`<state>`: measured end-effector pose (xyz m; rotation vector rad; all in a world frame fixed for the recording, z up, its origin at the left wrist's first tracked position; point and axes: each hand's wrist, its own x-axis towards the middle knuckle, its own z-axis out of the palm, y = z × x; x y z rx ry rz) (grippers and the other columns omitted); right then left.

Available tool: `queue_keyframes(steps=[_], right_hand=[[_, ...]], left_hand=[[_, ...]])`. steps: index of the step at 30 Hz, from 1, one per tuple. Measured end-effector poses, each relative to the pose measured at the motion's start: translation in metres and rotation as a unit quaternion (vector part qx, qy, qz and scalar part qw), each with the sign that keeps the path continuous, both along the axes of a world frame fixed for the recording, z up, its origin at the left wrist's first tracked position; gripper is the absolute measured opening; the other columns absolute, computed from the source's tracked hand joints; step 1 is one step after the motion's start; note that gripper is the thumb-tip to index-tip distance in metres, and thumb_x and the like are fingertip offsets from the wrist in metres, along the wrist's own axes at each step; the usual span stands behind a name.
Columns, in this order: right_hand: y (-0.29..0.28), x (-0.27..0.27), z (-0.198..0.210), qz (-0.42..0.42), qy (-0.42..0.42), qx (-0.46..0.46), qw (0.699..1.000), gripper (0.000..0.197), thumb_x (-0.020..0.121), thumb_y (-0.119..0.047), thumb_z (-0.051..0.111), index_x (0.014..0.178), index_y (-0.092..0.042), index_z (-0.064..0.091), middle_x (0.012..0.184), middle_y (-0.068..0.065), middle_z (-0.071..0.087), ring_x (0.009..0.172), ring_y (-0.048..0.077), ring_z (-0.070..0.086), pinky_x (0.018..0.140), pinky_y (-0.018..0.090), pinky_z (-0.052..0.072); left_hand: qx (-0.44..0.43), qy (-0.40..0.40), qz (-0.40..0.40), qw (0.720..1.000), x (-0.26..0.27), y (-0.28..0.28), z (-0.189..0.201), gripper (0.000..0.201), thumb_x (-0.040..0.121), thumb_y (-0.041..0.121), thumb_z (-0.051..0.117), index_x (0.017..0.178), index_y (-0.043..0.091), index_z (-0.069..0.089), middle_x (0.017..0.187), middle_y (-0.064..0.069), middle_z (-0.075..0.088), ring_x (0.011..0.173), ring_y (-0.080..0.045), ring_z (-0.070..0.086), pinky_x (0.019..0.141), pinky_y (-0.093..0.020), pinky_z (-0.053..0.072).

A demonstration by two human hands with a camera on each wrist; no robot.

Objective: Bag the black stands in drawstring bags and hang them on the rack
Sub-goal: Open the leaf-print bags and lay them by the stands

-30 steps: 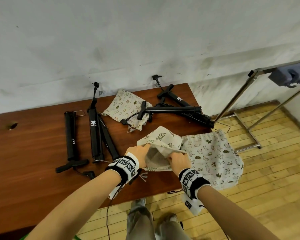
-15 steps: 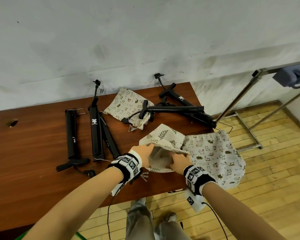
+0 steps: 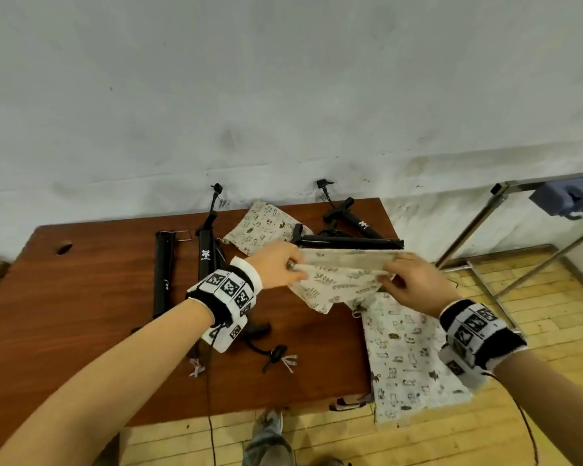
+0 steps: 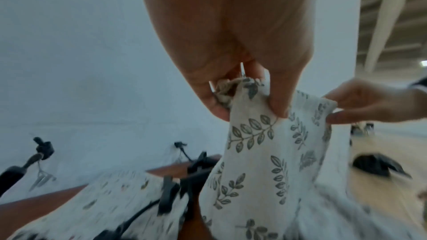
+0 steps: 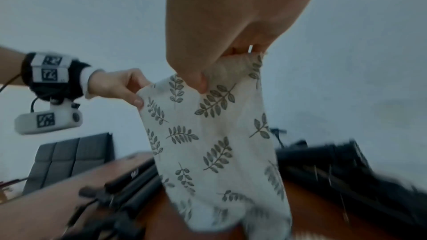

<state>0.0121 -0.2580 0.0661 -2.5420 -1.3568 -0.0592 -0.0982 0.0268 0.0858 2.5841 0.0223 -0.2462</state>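
Note:
A cream drawstring bag with a leaf print (image 3: 337,280) (image 4: 261,152) (image 5: 208,143) hangs above the table, stretched by its top edge. My left hand (image 3: 276,267) (image 4: 245,98) pinches its left corner. Its right corner is pinched by my right hand (image 3: 408,280) (image 5: 208,72). Black folded stands lie on the brown table (image 3: 81,297): two at the left (image 3: 164,270) (image 3: 205,250) and a crossed pair at the back right (image 3: 350,242). The metal rack (image 3: 505,216) stands to the right of the table.
A cat-print bag (image 3: 411,361) hangs over the table's right front edge. Another cat-print bag (image 3: 260,227) lies at the back under a stand. Blue hooks (image 3: 569,200) sit on the rack's bar. A grey chair (image 5: 69,158) stands past the table's left end.
Both hands have lifted the leaf-print bag off the table and pulled its top edge apart sideways. The right hand has come out of the bag's mouth.

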Motion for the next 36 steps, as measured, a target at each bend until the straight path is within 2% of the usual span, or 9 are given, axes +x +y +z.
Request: queue_keyframes(steps=[5,9,15,18,21,26,31,34,36], right_hand=[[-0.007,0.014,0.064,-0.034,-0.113,0.101,0.988,0.029,0.085,-0.042,0.057,0.077,-0.016,0.069,0.086,-0.003,0.067,0.091,0.024,0.055,0.085,0.038,0.035],[-0.020,0.012,0.095,-0.104,0.009,0.233,0.967,0.015,0.081,-0.029,0.076,0.084,-0.014,0.071,0.125,0.002,0.055,0.115,0.019,0.049,0.096,0.034,0.036],[-0.051,-0.001,0.116,-0.184,0.314,0.383,0.849,0.023,0.080,-0.014,0.073,0.081,-0.009,0.051,0.068,0.006,0.065,0.057,0.010,0.063,0.049,0.018,0.050],[-0.073,-0.002,0.103,-0.221,0.426,0.355,0.802,0.040,0.069,-0.023,0.080,0.087,0.000,0.051,0.071,0.009,0.063,0.062,0.021,0.061,0.054,0.024,0.049],[-0.094,-0.003,0.076,-0.270,0.453,0.222,0.820,0.014,0.084,0.001,0.064,0.096,-0.001,0.059,0.084,0.012,0.064,0.074,0.025,0.061,0.063,0.029,0.045],[-0.116,-0.001,0.019,-0.278,0.486,0.002,0.828,0.006,0.088,-0.002,0.063,0.092,-0.006,0.065,0.088,0.013,0.064,0.075,0.021,0.059,0.071,0.031,0.047],[-0.105,0.034,-0.033,-0.358,0.355,0.083,0.859,0.010,0.091,-0.006,0.060,0.098,-0.012,0.062,0.100,0.015,0.066,0.084,0.025,0.063,0.073,0.034,0.052],[-0.089,0.054,-0.056,-0.403,0.265,0.109,0.869,0.019,0.095,-0.011,0.054,0.113,-0.013,0.058,0.103,0.014,0.065,0.095,0.030,0.062,0.081,0.037,0.049],[-0.074,0.064,-0.074,-0.396,0.227,0.072,0.887,0.026,0.096,-0.015,0.050,0.122,-0.017,0.053,0.103,0.014,0.065,0.098,0.033,0.062,0.081,0.040,0.049]], left_hand=[[-0.128,-0.177,0.067,0.974,0.004,0.001,0.062,0.020,0.074,0.029,0.079,0.076,0.015,0.065,0.093,0.006,0.060,0.079,-0.013,0.059,0.073,-0.020,0.046],[-0.223,-0.247,0.087,0.939,0.004,0.000,0.087,0.022,0.069,0.017,0.083,0.081,0.013,0.065,0.113,0.000,0.059,0.095,-0.012,0.062,0.079,-0.017,0.052],[-0.234,-0.076,0.066,0.967,-0.009,-0.040,0.058,0.031,0.073,0.030,0.080,0.066,0.024,0.051,0.062,0.006,0.047,0.056,-0.011,0.042,0.056,-0.017,0.036],[-0.266,0.047,-0.027,0.963,-0.026,-0.081,0.014,0.032,0.075,0.031,0.079,0.063,0.021,0.051,0.063,0.003,0.046,0.055,-0.009,0.041,0.054,-0.015,0.031],[-0.289,0.228,-0.079,0.926,-0.033,-0.113,-0.022,0.017,0.077,0.027,0.077,0.080,0.015,0.066,0.070,-0.002,0.064,0.053,-0.004,0.057,0.062,-0.017,0.046],[-0.250,0.394,-0.097,0.879,-0.020,-0.140,-0.067,0.024,0.084,0.015,0.072,0.106,0.009,0.066,0.083,0.002,0.068,0.052,0.004,0.062,0.058,-0.008,0.052],[-0.199,0.256,0.021,0.946,0.019,-0.137,-0.087,0.035,0.088,0.027,0.066,0.117,0.009,0.059,0.115,-0.010,0.061,0.102,-0.024,0.065,0.080,-0.024,0.052],[-0.204,0.168,0.122,0.957,0.050,-0.129,-0.097,0.010,0.088,0.025,0.062,0.087,0.021,0.053,0.103,-0.008,0.063,0.097,-0.027,0.063,0.090,-0.040,0.053],[-0.205,0.184,0.140,0.951,0.069,-0.124,-0.106,0.014,0.090,0.025,0.057,0.100,0.020,0.048,0.112,-0.010,0.061,0.093,-0.027,0.061,0.089,-0.040,0.052]])
